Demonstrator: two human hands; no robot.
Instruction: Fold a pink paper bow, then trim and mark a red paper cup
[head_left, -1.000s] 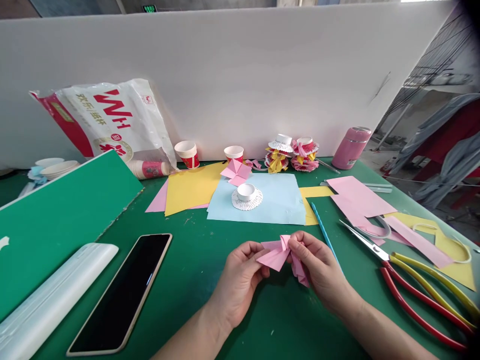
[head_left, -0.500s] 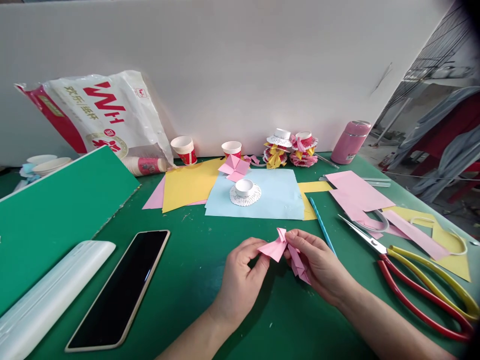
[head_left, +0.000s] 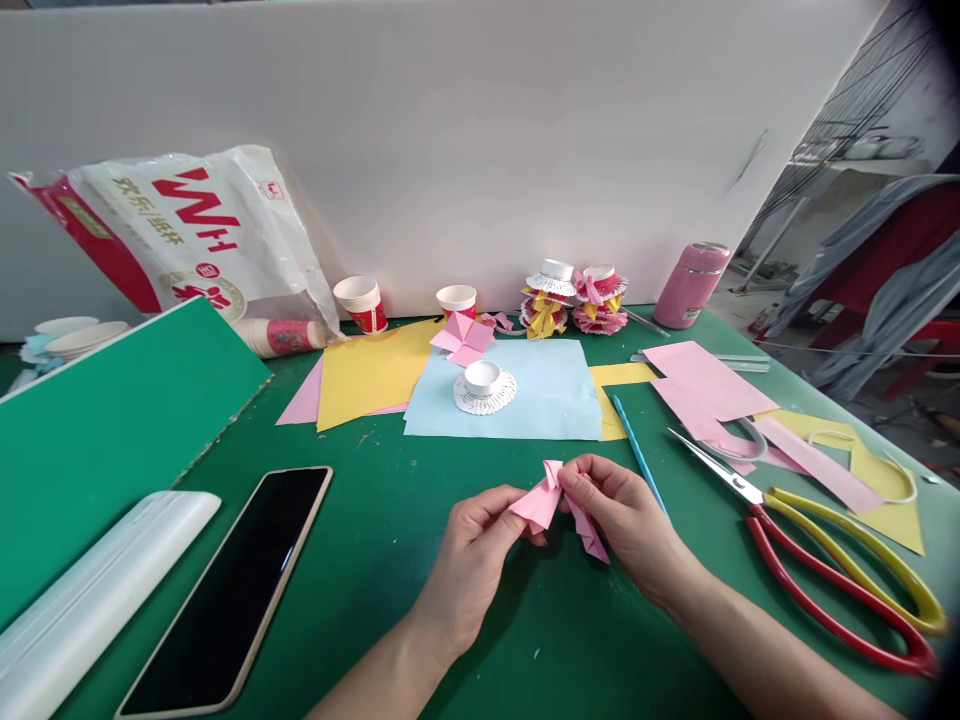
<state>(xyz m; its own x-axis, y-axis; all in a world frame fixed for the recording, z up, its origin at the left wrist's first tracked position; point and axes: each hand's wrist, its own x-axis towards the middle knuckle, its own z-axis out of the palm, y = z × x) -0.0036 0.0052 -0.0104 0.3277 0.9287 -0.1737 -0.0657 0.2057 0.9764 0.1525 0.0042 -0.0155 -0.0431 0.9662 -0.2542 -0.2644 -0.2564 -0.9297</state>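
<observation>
The folded pink paper (head_left: 531,507) is held over the green surface (head_left: 360,570), the right hand's (head_left: 634,522) fingers clamped on its gathered middle, probably so the pleats don't spring open. The left hand's (head_left: 474,560) fingers pinch its flared left end, seemingly to steady it. The scissors (head_left: 750,491) lie to the right, handles toward the person, perhaps for easy reach, while a white cup (head_left: 482,378) stands beyond on the blue sheet (head_left: 559,400).

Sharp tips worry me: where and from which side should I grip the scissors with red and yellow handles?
Probably by the red and yellow looped handles, from the near right: they extend that way, while the silver metal blades point away leftward.
</observation>
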